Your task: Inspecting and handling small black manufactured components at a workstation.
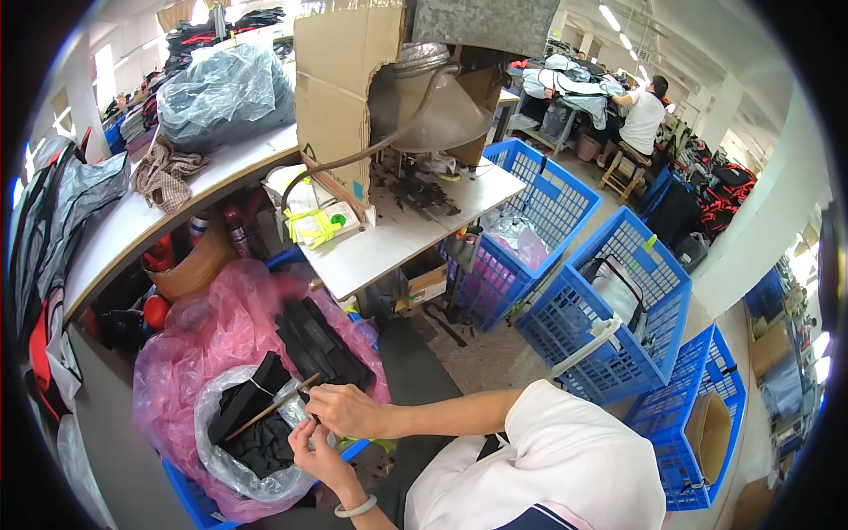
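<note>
Nearest, a white shirt (pixel 539 468) at the near right. To its left, the right hand (pixel 340 409), with fingers pinched on a small dark piece (pixel 313 415). Slightly nearer, the left hand (pixel 316 452), with fingers bent beside the same piece; grip impossible to tell. Farther left, a brown stick (pixel 265 411) over black pieces (pixel 265 452) in a clear bag (pixel 208 452), amid pink plastic (pixel 212 318). Beyond, black strips (pixel 322 344). Far, a white tabletop (pixel 353 269); right, blue crates (pixel 570 340).
</note>
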Motion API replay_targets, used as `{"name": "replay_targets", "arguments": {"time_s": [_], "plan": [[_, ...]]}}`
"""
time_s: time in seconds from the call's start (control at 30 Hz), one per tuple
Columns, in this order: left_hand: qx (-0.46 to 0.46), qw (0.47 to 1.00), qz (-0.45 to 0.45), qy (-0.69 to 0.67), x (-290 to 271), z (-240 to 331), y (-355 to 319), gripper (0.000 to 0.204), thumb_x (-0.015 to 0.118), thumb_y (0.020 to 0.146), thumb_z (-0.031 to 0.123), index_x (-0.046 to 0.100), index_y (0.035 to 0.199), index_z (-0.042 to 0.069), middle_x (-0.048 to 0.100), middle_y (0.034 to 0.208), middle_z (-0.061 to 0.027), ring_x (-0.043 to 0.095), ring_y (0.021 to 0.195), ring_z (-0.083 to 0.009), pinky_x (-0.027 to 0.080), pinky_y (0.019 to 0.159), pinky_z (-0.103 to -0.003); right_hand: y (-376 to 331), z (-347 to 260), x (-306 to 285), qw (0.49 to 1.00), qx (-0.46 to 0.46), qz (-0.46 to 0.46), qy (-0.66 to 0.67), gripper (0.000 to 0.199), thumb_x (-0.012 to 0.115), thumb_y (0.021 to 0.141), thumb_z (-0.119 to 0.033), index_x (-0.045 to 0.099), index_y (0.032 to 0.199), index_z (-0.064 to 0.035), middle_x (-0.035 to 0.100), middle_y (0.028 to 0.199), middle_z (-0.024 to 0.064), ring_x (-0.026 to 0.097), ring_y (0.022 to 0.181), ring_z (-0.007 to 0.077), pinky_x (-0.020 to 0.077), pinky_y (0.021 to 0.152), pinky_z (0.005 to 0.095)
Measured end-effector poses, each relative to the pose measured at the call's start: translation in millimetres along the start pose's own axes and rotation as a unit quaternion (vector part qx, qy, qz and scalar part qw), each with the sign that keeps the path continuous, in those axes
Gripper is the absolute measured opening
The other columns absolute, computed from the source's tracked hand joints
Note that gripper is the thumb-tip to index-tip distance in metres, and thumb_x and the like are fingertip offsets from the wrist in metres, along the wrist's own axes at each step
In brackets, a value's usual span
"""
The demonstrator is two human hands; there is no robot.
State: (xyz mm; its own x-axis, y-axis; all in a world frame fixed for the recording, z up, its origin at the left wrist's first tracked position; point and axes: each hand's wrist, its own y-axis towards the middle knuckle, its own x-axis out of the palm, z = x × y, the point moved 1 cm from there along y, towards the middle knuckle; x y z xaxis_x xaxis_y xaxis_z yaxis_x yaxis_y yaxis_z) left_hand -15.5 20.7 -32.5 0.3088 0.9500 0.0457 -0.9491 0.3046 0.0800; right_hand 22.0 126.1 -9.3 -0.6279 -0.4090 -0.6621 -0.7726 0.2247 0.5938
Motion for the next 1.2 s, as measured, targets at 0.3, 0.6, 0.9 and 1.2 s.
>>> {"name": "replay_targets", "arguments": {"time_s": [0.3,0.6,0.9,1.2], "plan": [[0.068,0.982,0.062,0.167,7,-7,-3,0.015,0.060,0.085,0.011,0.055,0.082,-0.003,0.053,0.071,-0.0070,0.050,0.064,-0.0149,0.040,0.053,-0.028,-12,-1,12,0.999,0.049,0.019,-0.010,0.009,0.062,0.068,-0.005,0.056,0.073,-0.0010,0.051,0.076,0.0114,0.058,0.068,0.0289,0.0486,0.056,0.0363],[0.069,0.994,-0.007,0.080,9,-21,-13,0.038,0.057,0.078,-0.007,0.054,0.116,-0.006,0.047,0.115,-0.0130,0.055,0.101,-0.0216,0.052,0.072,-0.028,-5,8,16,0.982,0.167,0.003,0.087,0.009,0.058,0.073,-0.004,0.059,0.079,0.0031,0.057,0.081,0.0168,0.060,0.067,0.0351,0.0490,0.057,0.0415],[-0.073,0.996,0.047,0.020,-9,-34,2,0.014,0.056,0.080,0.001,0.063,0.090,-0.006,0.057,0.084,-0.0078,0.057,0.072,-0.0168,0.048,0.060,-0.031,-13,-3,21,0.992,0.122,-0.017,0.018,0.007,0.059,0.070,-0.004,0.055,0.071,0.0013,0.055,0.080,0.0143,0.060,0.071,0.0327,0.0492,0.058,0.0414],[0.056,0.959,-0.008,0.278,-24,-66,-1,0.017,0.054,0.080,0.002,0.066,0.089,-0.004,0.065,0.078,-0.0211,0.064,0.070,-0.0339,0.048,0.061,-0.039,-58,29,70,0.755,0.425,-0.101,0.489,0.011,0.067,0.071,-0.007,0.059,0.075,-0.0008,0.051,0.062,0.0042,0.052,0.057,0.0133,0.0384,0.050,0.0275]]}}
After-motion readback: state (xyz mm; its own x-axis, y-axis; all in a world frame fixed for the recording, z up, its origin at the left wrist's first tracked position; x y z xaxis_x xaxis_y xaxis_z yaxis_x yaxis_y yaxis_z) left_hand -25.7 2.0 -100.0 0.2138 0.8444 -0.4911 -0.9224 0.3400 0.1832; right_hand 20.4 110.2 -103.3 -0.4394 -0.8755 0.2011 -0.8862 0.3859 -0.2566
